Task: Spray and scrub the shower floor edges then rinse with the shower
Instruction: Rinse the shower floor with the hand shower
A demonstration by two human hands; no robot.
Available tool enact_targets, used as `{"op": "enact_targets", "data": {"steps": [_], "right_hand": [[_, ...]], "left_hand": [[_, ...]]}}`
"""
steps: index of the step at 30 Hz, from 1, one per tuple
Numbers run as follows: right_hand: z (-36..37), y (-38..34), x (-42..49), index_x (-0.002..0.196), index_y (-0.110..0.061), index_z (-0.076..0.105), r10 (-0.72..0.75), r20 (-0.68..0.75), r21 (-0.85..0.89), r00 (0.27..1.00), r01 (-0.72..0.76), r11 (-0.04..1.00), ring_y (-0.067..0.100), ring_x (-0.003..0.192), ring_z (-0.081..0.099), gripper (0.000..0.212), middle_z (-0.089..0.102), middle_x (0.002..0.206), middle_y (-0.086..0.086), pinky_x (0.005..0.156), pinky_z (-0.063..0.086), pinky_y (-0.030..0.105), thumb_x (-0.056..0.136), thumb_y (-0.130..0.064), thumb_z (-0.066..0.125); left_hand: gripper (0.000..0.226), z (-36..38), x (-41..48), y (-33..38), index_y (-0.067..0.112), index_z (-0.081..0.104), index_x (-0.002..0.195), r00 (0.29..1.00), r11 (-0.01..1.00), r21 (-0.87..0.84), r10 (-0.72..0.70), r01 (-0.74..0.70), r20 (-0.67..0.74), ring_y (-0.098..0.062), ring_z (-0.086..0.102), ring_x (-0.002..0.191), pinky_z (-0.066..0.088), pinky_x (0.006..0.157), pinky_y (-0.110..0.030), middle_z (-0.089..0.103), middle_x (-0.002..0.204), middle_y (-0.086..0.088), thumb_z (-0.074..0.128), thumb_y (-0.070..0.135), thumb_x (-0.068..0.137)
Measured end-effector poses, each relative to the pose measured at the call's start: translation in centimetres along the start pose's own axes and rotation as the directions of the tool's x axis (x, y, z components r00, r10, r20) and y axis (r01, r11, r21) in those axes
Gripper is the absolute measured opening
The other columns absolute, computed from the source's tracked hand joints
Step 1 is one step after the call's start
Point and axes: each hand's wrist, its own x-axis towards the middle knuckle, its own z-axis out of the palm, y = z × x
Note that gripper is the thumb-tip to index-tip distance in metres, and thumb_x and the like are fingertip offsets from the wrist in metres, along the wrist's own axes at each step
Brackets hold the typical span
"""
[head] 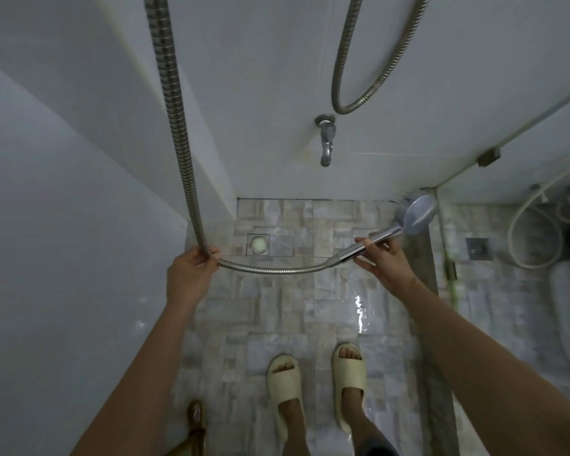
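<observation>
1. Right hand (384,261): the chrome handle of the shower head (418,214) is gripped, with the fingers curled round it a little below the head.
2. Left hand (191,268): the metal hose (175,126) is held where it bends from its hanging run toward the handle, fingers wrapped round it.
3. The shower head is held above the far right corner of the floor (277,307), near the wall edge. Whether water is running cannot be told.
4. The head is judged light and rigid, though wet chrome is likely slippery, so it is best taken along the handle. The hose is judged flexible but springy and may twist the head, so a second hold on the slack is sensible.
5. The floor tiles are seen wet, with glare near the feet. A drain (258,244) lies just beyond the hose's curve.
6. A tap (325,139) is fixed on the far wall. Slippers (285,386) are worn, and slipping is judged a risk.
</observation>
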Motion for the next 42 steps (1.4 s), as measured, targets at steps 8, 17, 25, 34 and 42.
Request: {"op": "enact_targets", "data": {"steps": [8,17,25,34,42], "right_hand": [[5.4,1.3,0.1,0.111,-0.011,0.048,0.078,0.166,-0.150,0.983,-0.053,0.987,0.029,0.106,0.063,0.020,0.067,0.110,0.011,0.082,0.057,0.041,0.093,-0.007,0.057],[11.2,3.5,-1.8,0.118,-0.006,0.047,0.163,0.316,-0.328,0.935,-0.054,0.943,0.028,0.110,0.062,0.028,0.064,0.116,0.014,0.089,0.054,0.046,0.093,-0.006,0.058],[17.0,5.5,-3.4,0.126,-0.007,0.046,0.207,0.394,-0.400,0.895,-0.035,0.916,0.023,0.107,0.064,0.037,0.065,0.113,0.010,0.087,0.056,0.043,0.092,-0.010,0.061],[21.3,9.2,-6.7,0.123,-0.006,0.048,0.360,0.467,-0.532,0.808,-0.068,0.844,0.027,0.106,0.065,0.036,0.066,0.114,0.014,0.086,0.056,0.042,0.091,-0.013,0.063],[21.6,12.5,-9.4,0.117,-0.005,0.051,0.507,0.463,-0.586,0.727,-0.179,0.791,0.024,0.095,0.067,0.030,0.068,0.106,0.012,0.087,0.056,0.044,0.090,-0.011,0.064]], "left_hand": [[0.009,-2.9,-1.1,-2.8,0.024,0.073,0.095,0.996,0.998,0.064,0.024,-0.018,-0.087,-0.014,0.070,0.095,0.049,0.083,-0.022,0.075,0.094,-0.001,0.072,0.016,0.090],[0.011,-5.7,-2.4,-5.3,0.029,0.074,0.096,0.983,0.998,0.012,-0.051,0.054,-0.174,-0.014,0.070,0.095,0.049,0.085,-0.025,0.076,0.099,0.000,0.072,0.019,0.091],[0.011,-10.1,-3.3,-7.2,0.029,0.075,0.102,0.958,0.994,0.024,-0.098,0.109,-0.271,-0.015,0.068,0.098,0.048,0.086,-0.026,0.076,0.102,0.002,0.071,0.026,0.092],[0.008,-13.1,-5.9,-10.0,0.033,0.074,0.098,0.938,0.992,-0.010,-0.120,0.124,-0.325,-0.011,0.069,0.092,0.051,0.085,-0.027,0.074,0.092,0.008,0.071,0.028,0.092],[0.011,-14.7,-8.6,-11.6,0.030,0.077,0.100,0.943,0.992,-0.017,-0.123,0.124,-0.309,-0.005,0.068,0.086,0.047,0.075,-0.014,0.074,0.091,0.011,0.075,0.029,0.089]]}}
